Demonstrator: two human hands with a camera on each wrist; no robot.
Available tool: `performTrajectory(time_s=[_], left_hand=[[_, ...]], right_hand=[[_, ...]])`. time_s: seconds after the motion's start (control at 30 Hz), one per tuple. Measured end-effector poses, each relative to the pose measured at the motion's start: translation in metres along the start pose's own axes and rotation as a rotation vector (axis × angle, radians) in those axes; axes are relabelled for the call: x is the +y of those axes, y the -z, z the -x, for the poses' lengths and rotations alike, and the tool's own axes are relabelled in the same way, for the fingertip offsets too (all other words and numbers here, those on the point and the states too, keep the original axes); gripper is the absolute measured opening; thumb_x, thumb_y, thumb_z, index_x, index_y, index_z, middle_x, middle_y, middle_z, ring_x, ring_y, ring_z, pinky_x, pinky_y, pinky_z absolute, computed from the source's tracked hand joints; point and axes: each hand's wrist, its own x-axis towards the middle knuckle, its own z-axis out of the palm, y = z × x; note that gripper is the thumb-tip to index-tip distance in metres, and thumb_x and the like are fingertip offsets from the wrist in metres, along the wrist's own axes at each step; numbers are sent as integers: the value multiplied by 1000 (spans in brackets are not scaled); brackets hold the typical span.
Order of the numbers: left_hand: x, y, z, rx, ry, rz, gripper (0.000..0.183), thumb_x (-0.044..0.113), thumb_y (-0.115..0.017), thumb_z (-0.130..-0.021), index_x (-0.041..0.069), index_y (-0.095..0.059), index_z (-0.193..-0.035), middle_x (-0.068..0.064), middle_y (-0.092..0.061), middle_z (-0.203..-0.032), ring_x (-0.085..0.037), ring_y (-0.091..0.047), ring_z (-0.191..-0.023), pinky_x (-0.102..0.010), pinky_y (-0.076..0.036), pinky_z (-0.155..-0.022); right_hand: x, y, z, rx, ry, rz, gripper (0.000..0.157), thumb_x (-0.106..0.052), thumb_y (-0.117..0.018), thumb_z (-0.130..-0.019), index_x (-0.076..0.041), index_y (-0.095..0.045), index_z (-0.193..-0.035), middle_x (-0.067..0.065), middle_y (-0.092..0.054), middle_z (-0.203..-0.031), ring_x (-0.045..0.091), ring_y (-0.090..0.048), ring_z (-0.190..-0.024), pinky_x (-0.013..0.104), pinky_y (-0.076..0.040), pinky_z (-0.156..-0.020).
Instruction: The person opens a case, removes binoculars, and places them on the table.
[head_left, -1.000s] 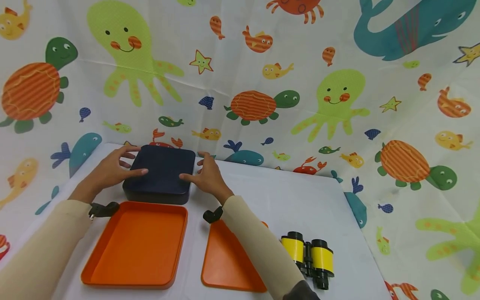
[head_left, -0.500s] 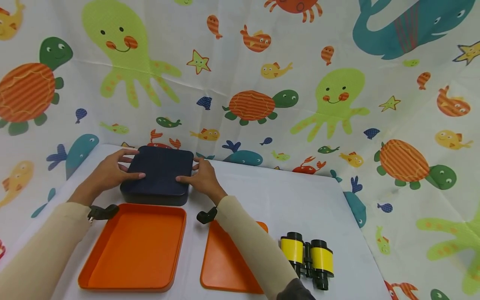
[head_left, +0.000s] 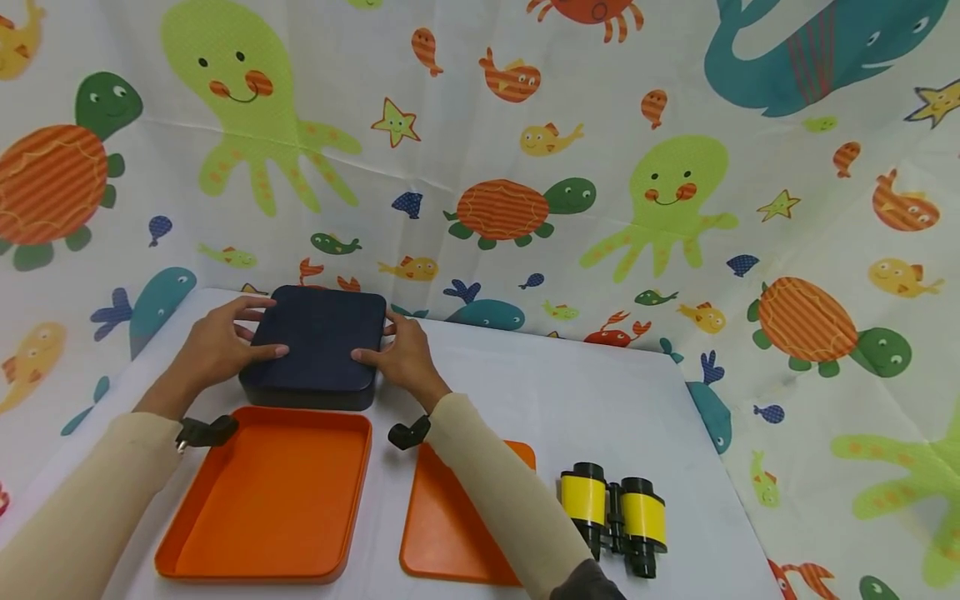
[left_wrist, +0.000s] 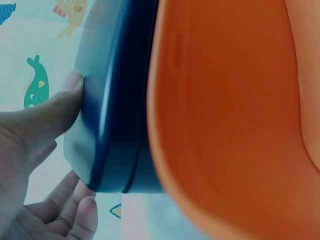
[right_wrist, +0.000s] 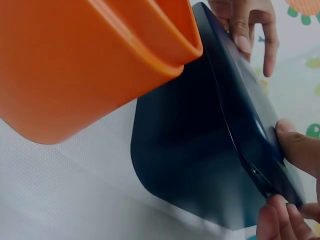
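A navy box (head_left: 311,396) with a rounded, fitted lid (head_left: 322,333) stands at the back left of the table. My left hand (head_left: 225,337) grips the lid's left side, thumb on top and fingers along the edge. Opposite it, my right hand (head_left: 405,354) pinches the right side, its thumb over the top. The right wrist view shows the right fingertips (right_wrist: 280,212) under the lid's corner, where a thin seam parts lid from box body (right_wrist: 185,165). In the left wrist view the left thumb (left_wrist: 70,95) presses the lid's top.
An open orange tray (head_left: 270,492) lies just in front of the navy box. Right of it is a flat orange lid (head_left: 450,533), partly covered by the right sleeve. Yellow and black binoculars (head_left: 645,517) stand farther right. A printed sea-animal cloth (head_left: 480,100) hangs behind the white table (head_left: 600,408).
Both hands have closed in on the sides of the navy box, the right fingers reaching its edge. The lid's far edge has risen slightly in the head view.
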Motion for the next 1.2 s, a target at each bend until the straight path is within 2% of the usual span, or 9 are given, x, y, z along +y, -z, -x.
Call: performTrajectory(time_s=[0.23, 0.47, 0.63, 0.77, 0.87, 1.0, 1.2], left_hand=[[3, 2, 7, 54, 12, -9, 96, 49, -86, -88, 3, -43, -160, -36, -50, -152, -54, -58, -122, -63, -58, -93], [8, 1, 13, 80, 9, -11, 94, 51, -86, -86, 5, -46, -159, -36, -52, -149, -53, -60, -120, -58, -62, -86], [20, -2, 19, 135, -44, 5, 90, 48, -89, -85, 5, -52, -155, -34, -56, -147, -51, -64, -115, -59, -61, -85], [31, -5, 20, 163, -75, 7, 89, 48, -90, -84, 5, -55, -153, -33, -59, -143, -49, -65, -111, -59, -61, -84], [40, -9, 20, 175, -95, -3, 87, 48, -91, -82, 6, -58, -151, -31, -62, -136, -44, -67, -106, -53, -61, -81], [51, -15, 21, 183, -121, -18, 83, 45, -93, -82, 8, -61, -149, -27, -64, -129, -38, -67, -102, -39, -55, -78], [66, -32, 20, 184, -166, 1, 79, 39, -94, -81, 8, -63, -147, -24, -66, -126, -34, -68, -97, -37, -53, -78]], right_hand=[[-1, 1, 6, 21, 46, 55, 94, -41, -93, -81, -26, -46, -162, 4, -60, -127, 12, -57, -97, 24, -54, -85], [0, 9, 16, 23, 67, -14, 94, -39, -94, -82, -22, -47, -161, 3, -60, -128, 10, -62, -82, 21, -55, -72], [0, 21, 21, 20, 96, -33, 94, -36, -93, -83, -17, -46, -161, 5, -60, -130, 7, -64, -80, 21, -56, -72], [3, 32, 24, 23, 98, -19, 94, -36, -93, -84, -17, -45, -162, 8, -60, -133, 8, -65, -82, 22, -58, -74], [8, 40, 26, 28, 107, -10, 93, -36, -92, -84, -17, -45, -162, 9, -60, -133, 8, -66, -84, 22, -58, -75], [14, 52, 32, 36, 97, -6, 93, -36, -93, -84, -18, -45, -162, 9, -60, -133, 10, -66, -85, 22, -58, -76], [27, 71, 40, 43, 67, 18, 94, -36, -93, -84, -19, -45, -163, 11, -59, -136, 13, -66, -85, 24, -59, -76]])
